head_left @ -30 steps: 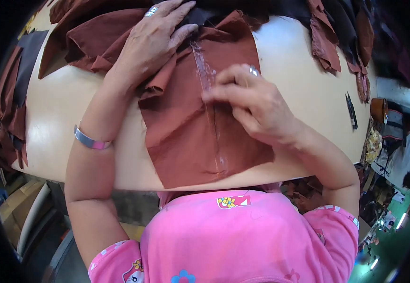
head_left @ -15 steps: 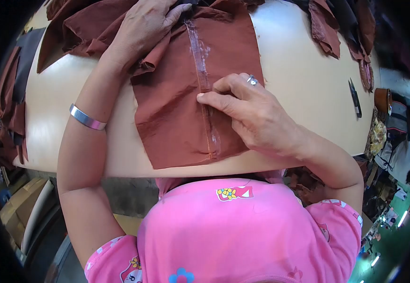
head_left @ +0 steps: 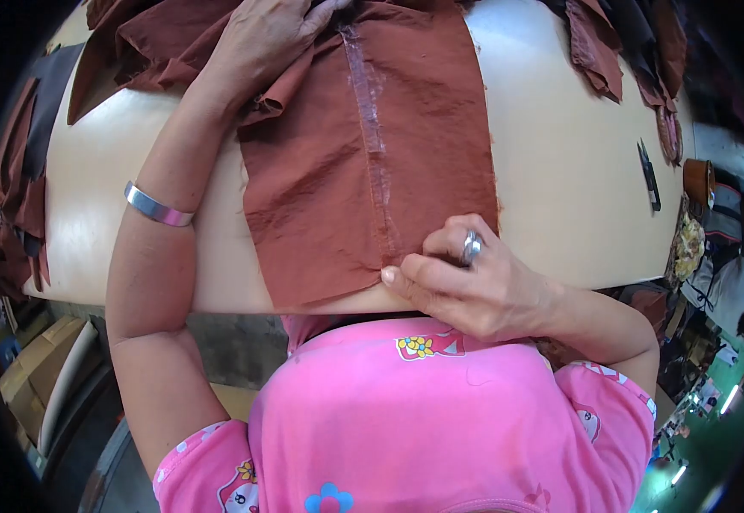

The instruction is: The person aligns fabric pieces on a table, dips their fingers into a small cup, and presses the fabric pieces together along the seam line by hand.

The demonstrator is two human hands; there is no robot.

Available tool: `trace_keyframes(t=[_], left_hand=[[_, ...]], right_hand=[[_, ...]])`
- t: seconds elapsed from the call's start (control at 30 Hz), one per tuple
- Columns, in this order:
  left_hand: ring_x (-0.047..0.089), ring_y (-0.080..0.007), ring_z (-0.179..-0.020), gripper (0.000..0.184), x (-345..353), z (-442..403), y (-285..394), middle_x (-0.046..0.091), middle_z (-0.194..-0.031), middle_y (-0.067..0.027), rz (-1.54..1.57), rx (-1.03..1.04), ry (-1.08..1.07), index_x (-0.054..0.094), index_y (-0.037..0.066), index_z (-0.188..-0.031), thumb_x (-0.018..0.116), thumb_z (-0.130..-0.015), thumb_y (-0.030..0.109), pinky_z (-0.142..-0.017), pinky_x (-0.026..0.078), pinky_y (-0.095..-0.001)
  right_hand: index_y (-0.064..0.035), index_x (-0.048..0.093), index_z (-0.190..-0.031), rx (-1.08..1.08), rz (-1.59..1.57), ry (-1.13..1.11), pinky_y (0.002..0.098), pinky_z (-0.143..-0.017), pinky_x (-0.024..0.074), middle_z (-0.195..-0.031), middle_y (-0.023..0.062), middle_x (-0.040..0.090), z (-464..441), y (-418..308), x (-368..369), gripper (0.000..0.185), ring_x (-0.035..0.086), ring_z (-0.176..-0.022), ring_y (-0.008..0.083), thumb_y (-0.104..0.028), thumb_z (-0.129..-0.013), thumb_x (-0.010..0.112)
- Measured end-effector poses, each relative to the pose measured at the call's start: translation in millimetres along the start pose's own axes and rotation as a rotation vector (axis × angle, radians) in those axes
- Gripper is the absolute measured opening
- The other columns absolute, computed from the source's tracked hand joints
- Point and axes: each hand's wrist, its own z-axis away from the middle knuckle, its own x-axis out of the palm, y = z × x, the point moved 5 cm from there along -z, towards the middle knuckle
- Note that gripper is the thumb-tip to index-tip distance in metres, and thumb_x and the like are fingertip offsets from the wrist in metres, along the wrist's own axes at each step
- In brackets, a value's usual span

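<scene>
A reddish-brown piece of cloth [head_left: 312, 188] lies spread before me, a seam with a pale, shiny strip running down its middle. At the seam's lower end, close to the table's front edge, my right hand [head_left: 483, 282] is closed, thumb and curled fingers pinching the cloth's bottom edge. My left hand [head_left: 265, 38] rests over the upper left of the cloth and grips it near the top of the seam. Its fingertips are partly cut off by the view's upper edge. A fold of cloth bunches under its wrist.
More brown cloth [head_left: 150, 47] is heaped at the upper left. Dark and brown pieces hang over the left edge [head_left: 21, 188] and lie at the top right [head_left: 594, 51]. Black thread snips [head_left: 648, 178] lie on the pale table [head_left: 560, 188] at right.
My right hand has slid down along the seam from its middle to the cloth's bottom edge. The cloth there looks flatter. My left hand has stayed nearly in place.
</scene>
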Motion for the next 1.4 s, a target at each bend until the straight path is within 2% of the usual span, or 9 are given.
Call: trace_keyframes(t=[0.33, 0.47, 0.53, 0.6, 0.67, 0.87, 1.2, 1.33, 1.4], left_hand=[[0.049, -0.0321, -0.113, 0.038, 2.5, 1.2, -2.7, 0.051, -0.123, -0.0148, -0.024, 0.055, 0.074, 0.052, 0.009, -0.123, 0.054, -0.088, 0.025, -0.095, 0.040, -0.0383], [0.046, -0.0320, -0.118, 0.037, 2.4, 3.2, -8.2, 0.048, -0.128, -0.0157, -0.048, 0.028, 0.043, 0.052, 0.009, -0.124, 0.053, -0.088, 0.020, -0.098, 0.036, -0.0378], [0.044, -0.0317, -0.119, 0.036, 3.5, 3.8, -11.7, 0.047, -0.128, -0.0166, -0.056, -0.021, -0.009, 0.052, 0.009, -0.124, 0.052, -0.088, 0.015, -0.099, 0.035, -0.0376], [0.043, -0.0327, -0.120, 0.036, 5.4, 4.6, -17.1, 0.048, -0.126, -0.0170, -0.041, 0.011, -0.036, 0.050, 0.007, -0.124, 0.052, -0.088, 0.012, -0.100, 0.034, -0.0378], [0.043, -0.0326, -0.120, 0.036, 6.4, 7.2, -26.5, 0.049, -0.123, -0.0166, -0.008, 0.020, -0.015, 0.047, 0.004, -0.123, 0.053, -0.087, 0.010, -0.099, 0.034, -0.0385], [0.046, -0.0355, -0.115, 0.025, 4.7, 11.2, -28.5, 0.049, -0.105, -0.0188, 0.109, -0.106, 0.048, 0.048, -0.002, -0.101, 0.061, -0.081, 0.004, -0.096, 0.035, -0.0388], [0.041, -0.0377, -0.119, 0.021, -15.4, 4.4, -13.1, 0.039, -0.134, -0.0214, -0.177, -0.037, -0.093, 0.057, 0.000, -0.097, 0.055, -0.086, 0.018, -0.098, 0.033, -0.0393], [0.041, -0.0349, -0.121, 0.031, -38.0, 3.3, 1.4, 0.038, -0.137, -0.0182, -0.031, -0.058, -0.309, 0.057, 0.001, -0.100, 0.062, -0.080, 0.024, -0.098, 0.035, -0.0363], [0.045, -0.0326, -0.118, 0.037, -38.4, 9.5, 4.1, 0.037, -0.139, -0.0160, 0.213, -0.156, -0.369, 0.056, 0.002, -0.102, 0.067, -0.075, 0.025, -0.096, 0.038, -0.0353]], right_hand=[[0.0007, 0.063, -0.098, 0.067, -0.183, 0.018, 0.0352, -0.069, 0.0422, -0.088, 0.0095, 0.056, 5.7, 9.7, -25.7, 0.031, 0.054, -0.076, 0.0214, -0.003, -0.068, 0.059], [-0.0038, 0.061, -0.104, 0.518, 0.639, 0.506, 0.0335, -0.076, 0.0464, -0.095, 0.0116, 0.061, 84.2, 67.3, -170.2, 0.031, 0.059, -0.083, 0.0258, 0.004, -0.074, 0.056], [-0.0009, 0.059, -0.109, 1.104, 0.406, 0.819, 0.0245, -0.086, 0.0405, -0.099, 0.0035, 0.060, 163.6, 98.3, -233.2, 0.024, 0.054, -0.096, 0.0110, -0.007, -0.086, 0.051], [-0.0004, 0.060, -0.109, 1.081, 0.663, 0.833, 0.0235, -0.086, 0.0405, -0.103, 0.0034, 0.062, 255.7, 126.6, -290.7, 0.026, 0.056, -0.095, 0.0115, -0.015, -0.090, 0.051], [-0.0062, 0.060, -0.112, 1.222, 0.740, 0.742, 0.0343, -0.084, 0.0434, -0.106, 0.0106, 0.063, 312.2, 150.0, -319.7, 0.042, 0.060, -0.094, 0.0272, -0.039, -0.089, 0.050], [-0.0012, 0.059, -0.113, 1.721, 0.688, 0.481, 0.0389, -0.099, 0.0333, -0.112, 0.0143, 0.062, 360.8, 181.5, -338.5, 0.082, 0.049, -0.115, 0.0317, -0.073, -0.078, 0.037], [-0.0044, 0.060, -0.109, 1.487, 0.560, 0.777, 0.0436, -0.095, 0.0339, -0.094, 0.0113, 0.067, 374.7, 158.7, -343.0, 0.068, 0.045, -0.119, 0.0294, -0.064, -0.084, 0.037], [-0.0137, 0.064, -0.108, 1.431, 1.326, 0.063, 0.0454, -0.100, 0.0316, -0.130, 0.0096, 0.049, 353.6, 141.9, -313.6, 0.055, 0.040, -0.124, 0.0272, -0.057, -0.088, 0.037], [-0.0186, 0.063, -0.112, 1.659, 1.304, 0.094, 0.0450, -0.102, 0.0305, -0.142, 0.0057, 0.035, 298.6, 132.1, -302.6, 0.049, 0.038, -0.127, 0.0256, -0.052, -0.091, 0.035]])
